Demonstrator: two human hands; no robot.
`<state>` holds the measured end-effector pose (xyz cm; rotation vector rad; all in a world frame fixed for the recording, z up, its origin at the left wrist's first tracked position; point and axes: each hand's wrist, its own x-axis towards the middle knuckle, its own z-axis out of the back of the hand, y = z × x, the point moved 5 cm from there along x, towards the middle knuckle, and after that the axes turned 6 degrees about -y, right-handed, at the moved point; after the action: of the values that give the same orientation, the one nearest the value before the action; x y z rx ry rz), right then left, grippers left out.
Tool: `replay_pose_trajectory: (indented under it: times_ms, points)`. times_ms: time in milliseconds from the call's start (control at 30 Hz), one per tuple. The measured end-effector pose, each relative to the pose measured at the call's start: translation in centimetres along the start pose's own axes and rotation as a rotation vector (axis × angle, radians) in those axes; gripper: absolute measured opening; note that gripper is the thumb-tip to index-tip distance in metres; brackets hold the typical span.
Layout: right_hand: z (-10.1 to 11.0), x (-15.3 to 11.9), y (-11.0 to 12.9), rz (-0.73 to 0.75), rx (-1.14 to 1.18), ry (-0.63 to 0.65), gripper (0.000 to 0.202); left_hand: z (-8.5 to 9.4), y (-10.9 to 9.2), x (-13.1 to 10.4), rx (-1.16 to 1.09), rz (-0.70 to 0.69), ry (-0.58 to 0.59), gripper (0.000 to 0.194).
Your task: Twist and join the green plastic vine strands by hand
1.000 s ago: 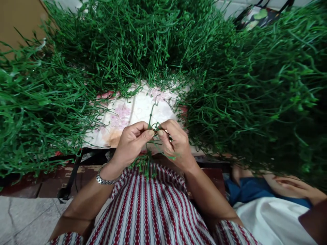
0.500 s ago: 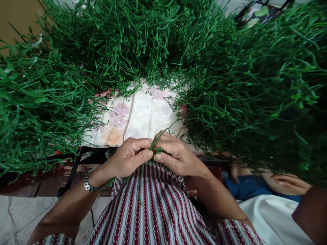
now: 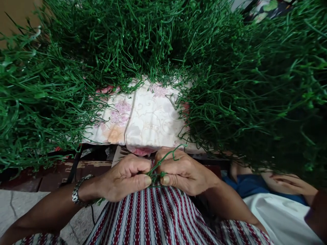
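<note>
Low in the head view, close to my striped shirt, both hands work on thin green stems [image 3: 166, 159]. My left hand [image 3: 127, 177], with a metal watch [image 3: 76, 194] on its wrist, pinches them between thumb and curled fingers. Some green ends show below that wrist. Beside it, my right hand [image 3: 180, 172] is closed, its thumb pressed on a small green bit at the thumb tip. One stem slants up across the right knuckles, its tip free. What lies inside the curled fingers is hidden.
Large heaps of green stems lie at the left [image 3: 46, 98], back [image 3: 143, 37] and right [image 3: 242, 102] on a flowered cloth [image 3: 150, 119]. A dark frame and a brown bench edge [image 3: 56, 173] run below. At the right sits another person in white and blue [image 3: 276, 211].
My hands have come down toward my body and slightly apart, still gripping the stems. The stem that hung down in front of the shirt no longer shows there.
</note>
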<state>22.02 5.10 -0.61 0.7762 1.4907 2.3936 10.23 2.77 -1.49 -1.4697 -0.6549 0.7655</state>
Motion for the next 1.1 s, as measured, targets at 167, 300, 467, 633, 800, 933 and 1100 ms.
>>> replay_pose_trajectory:
  times_ms: [167, 300, 467, 633, 800, 933, 1100]
  points:
    - [0.0, -0.3, 0.0, 0.014, 0.007, -0.002, 0.038, -0.3, 0.6, -0.6, -0.075, 0.021, 0.011, 0.031]
    - [0.4, -0.2, -0.2, -0.002, -0.017, -0.031, 0.038, 0.0, 1.4, -0.7, -0.12, 0.056, -0.05, 0.03]
    - [1.0, 0.3, -1.0, -0.052, -0.208, -0.054, 0.03, 1.4, 1.9, -0.1, 0.106, 0.118, -0.168, 0.029]
    - [1.0, 0.3, -1.7, -0.079, -0.314, -0.168, 0.017, 2.0, 2.3, 0.4, 0.19, 0.114, -0.206, 0.027]
    - [0.7, 0.4, -1.8, -0.051, -0.278, -0.157, 0.015, 1.9, 2.8, 0.5, 0.291, 0.153, -0.153, 0.025]
    - [0.7, 0.3, -2.4, -0.08, -0.097, -0.194, 0.021, 1.7, 2.6, 0.5, 0.305, 0.156, -0.084, 0.026]
    - [-0.6, -0.3, -2.7, -0.078, 0.102, -0.06, 0.03, 0.8, 2.0, -0.4, 0.232, 0.122, 0.052, 0.029]
